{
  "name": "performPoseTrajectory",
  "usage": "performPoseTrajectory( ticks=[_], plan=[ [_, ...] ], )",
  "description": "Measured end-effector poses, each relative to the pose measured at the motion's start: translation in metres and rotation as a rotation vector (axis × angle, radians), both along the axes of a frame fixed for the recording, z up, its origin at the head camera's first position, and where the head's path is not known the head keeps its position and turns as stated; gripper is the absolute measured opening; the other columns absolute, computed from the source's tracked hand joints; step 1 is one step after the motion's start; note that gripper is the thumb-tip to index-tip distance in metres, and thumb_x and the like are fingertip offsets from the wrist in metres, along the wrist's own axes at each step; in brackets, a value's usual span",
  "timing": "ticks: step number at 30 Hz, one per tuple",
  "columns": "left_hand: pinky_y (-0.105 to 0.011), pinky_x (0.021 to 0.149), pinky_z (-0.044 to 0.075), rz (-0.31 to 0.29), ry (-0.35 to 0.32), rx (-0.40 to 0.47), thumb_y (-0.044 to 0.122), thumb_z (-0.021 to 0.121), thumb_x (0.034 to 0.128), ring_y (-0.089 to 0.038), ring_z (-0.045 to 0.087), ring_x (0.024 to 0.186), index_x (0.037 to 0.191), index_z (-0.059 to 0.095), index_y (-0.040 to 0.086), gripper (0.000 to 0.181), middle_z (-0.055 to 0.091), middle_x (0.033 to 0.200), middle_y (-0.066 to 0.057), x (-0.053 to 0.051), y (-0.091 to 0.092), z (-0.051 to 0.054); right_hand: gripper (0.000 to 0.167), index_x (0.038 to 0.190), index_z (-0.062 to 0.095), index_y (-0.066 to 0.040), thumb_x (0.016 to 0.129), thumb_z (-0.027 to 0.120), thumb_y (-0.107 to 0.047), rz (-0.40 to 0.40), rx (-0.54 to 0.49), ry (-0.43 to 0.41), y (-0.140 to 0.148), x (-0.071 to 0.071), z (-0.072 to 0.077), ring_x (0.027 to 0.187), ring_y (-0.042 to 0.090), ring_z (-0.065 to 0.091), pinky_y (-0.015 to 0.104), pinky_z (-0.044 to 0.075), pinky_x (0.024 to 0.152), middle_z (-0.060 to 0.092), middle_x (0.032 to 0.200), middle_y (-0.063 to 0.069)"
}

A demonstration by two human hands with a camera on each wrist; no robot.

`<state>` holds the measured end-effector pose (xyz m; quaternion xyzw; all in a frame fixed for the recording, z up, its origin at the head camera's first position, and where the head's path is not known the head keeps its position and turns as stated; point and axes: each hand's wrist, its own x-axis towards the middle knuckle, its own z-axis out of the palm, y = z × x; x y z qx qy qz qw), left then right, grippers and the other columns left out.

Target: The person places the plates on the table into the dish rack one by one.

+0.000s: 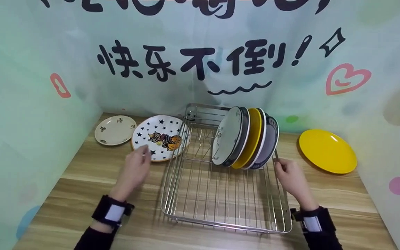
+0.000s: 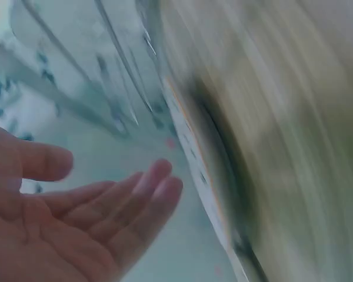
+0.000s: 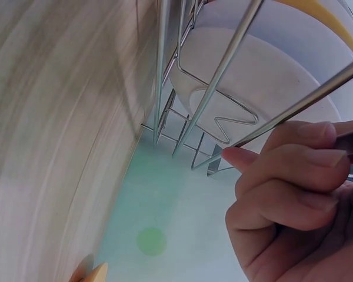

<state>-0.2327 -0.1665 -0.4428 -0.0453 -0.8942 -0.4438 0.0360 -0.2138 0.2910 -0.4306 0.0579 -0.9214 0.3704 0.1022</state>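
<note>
A metal wire dish rack [image 1: 221,222] stands mid-table, with several plates upright at its back right, among them a yellow plate [image 1: 252,139] and a white plate [image 1: 226,139]. My right hand [image 1: 290,177] grips the rack's right rim, its fingers [image 3: 288,182] curled by the wire. Left of the rack, my left hand [image 1: 135,170] is over the near edge of a white plate with stars and a cartoon figure [image 1: 158,125]. Nothing is in the left hand; its fingers [image 2: 129,211] are extended and apart from the plate in the left wrist view.
A small cream plate [image 1: 115,130] lies at the back left, beside the starry plate. Another yellow plate [image 1: 328,151] lies flat on the wooden table [image 1: 71,198] at the right. Printed cloth walls [image 1: 193,34] enclose the back and sides.
</note>
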Motion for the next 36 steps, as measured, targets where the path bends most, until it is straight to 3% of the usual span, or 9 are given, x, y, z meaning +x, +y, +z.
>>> performPoseTrajectory(
  ticks=[2,6,11,14,17,24,28,32,36],
  plan=[
    [-0.028,0.044,0.046,0.069,-0.026,-0.028,0.014,0.041,0.1044,-0.017,0.049,0.05,0.139,0.044,-0.01,0.043,0.063,0.089,-0.024,-0.007,-0.015,-0.001,0.033,0.064,0.055,-0.007,0.095,0.049,0.002,-0.001,-0.003,0.005,0.0,0.0,0.001,0.044,0.006,0.031,0.022,0.026,0.042,0.036,0.051,-0.006],
    [-0.036,0.058,0.053,0.148,-0.12,-0.022,0.015,0.041,0.1027,-0.027,0.06,0.065,0.132,0.052,-0.011,0.041,0.064,0.089,-0.025,-0.018,-0.037,0.0,0.034,0.063,0.053,-0.009,0.095,0.049,0.001,-0.009,-0.003,-0.001,-0.002,0.001,0.003,0.043,0.004,0.029,0.022,0.025,0.042,0.035,0.051,-0.005],
    [-0.037,0.067,0.058,0.167,-0.305,0.168,0.019,0.039,0.1044,-0.03,0.065,0.077,0.123,0.054,-0.011,0.039,0.063,0.096,-0.025,-0.026,-0.049,-0.004,0.035,0.063,0.05,-0.01,0.096,0.05,-0.001,-0.018,0.001,-0.014,-0.002,0.001,0.004,0.043,0.003,0.029,0.022,0.025,0.042,0.034,0.051,-0.005],
    [-0.036,0.072,0.059,0.183,-0.372,0.263,0.018,0.038,0.1046,-0.029,0.067,0.082,0.124,0.052,-0.012,0.038,0.062,0.102,-0.025,-0.029,-0.051,-0.009,0.035,0.062,0.05,-0.01,0.096,0.05,-0.001,-0.012,-0.004,-0.015,-0.002,0.001,0.003,0.042,0.003,0.029,0.022,0.025,0.042,0.034,0.051,-0.005],
    [-0.038,0.077,0.059,0.193,-0.389,0.353,0.015,0.038,0.1038,-0.031,0.066,0.086,0.125,0.049,-0.014,0.037,0.059,0.105,-0.025,-0.032,-0.051,-0.014,0.035,0.062,0.05,-0.01,0.096,0.049,0.0,-0.012,-0.01,-0.019,-0.003,0.001,0.003,0.042,0.003,0.029,0.021,0.025,0.041,0.034,0.051,-0.005],
    [-0.042,0.083,0.056,0.192,-0.439,0.662,0.011,0.043,0.1039,-0.03,0.066,0.083,0.122,0.042,-0.016,0.033,0.057,0.099,-0.024,-0.04,-0.048,-0.023,0.037,0.06,0.048,-0.01,0.095,0.049,0.002,-0.02,-0.001,0.002,-0.002,0.001,0.002,0.043,0.005,0.029,0.022,0.025,0.042,0.033,0.05,-0.006],
    [-0.041,0.083,0.056,0.218,-0.472,0.734,0.009,0.047,0.1024,-0.03,0.069,0.082,0.126,0.038,-0.015,0.035,0.061,0.101,-0.027,-0.048,-0.048,-0.029,0.037,0.06,0.046,-0.011,0.095,0.049,0.002,-0.015,0.003,0.02,-0.002,0.0,0.001,0.044,0.005,0.028,0.022,0.024,0.042,0.032,0.05,-0.007],
    [-0.038,0.082,0.057,0.264,-0.497,0.783,0.007,0.053,0.0993,-0.026,0.07,0.077,0.141,0.028,-0.015,0.054,0.064,0.101,-0.023,-0.055,-0.046,-0.035,0.035,0.062,0.049,-0.011,0.095,0.05,0.002,-0.015,0.005,0.029,-0.003,0.001,0.001,0.044,0.004,0.029,0.022,0.025,0.043,0.033,0.051,-0.006],
    [-0.037,0.078,0.057,0.284,-0.491,0.813,0.005,0.061,0.0954,-0.025,0.071,0.074,0.14,0.031,-0.017,0.058,0.069,0.093,-0.021,-0.061,-0.044,-0.039,0.031,0.066,0.056,-0.008,0.095,0.05,0.002,-0.018,0.001,0.029,-0.003,0.003,0.001,0.044,0.003,0.029,0.022,0.025,0.043,0.034,0.051,-0.006]
  ],
)
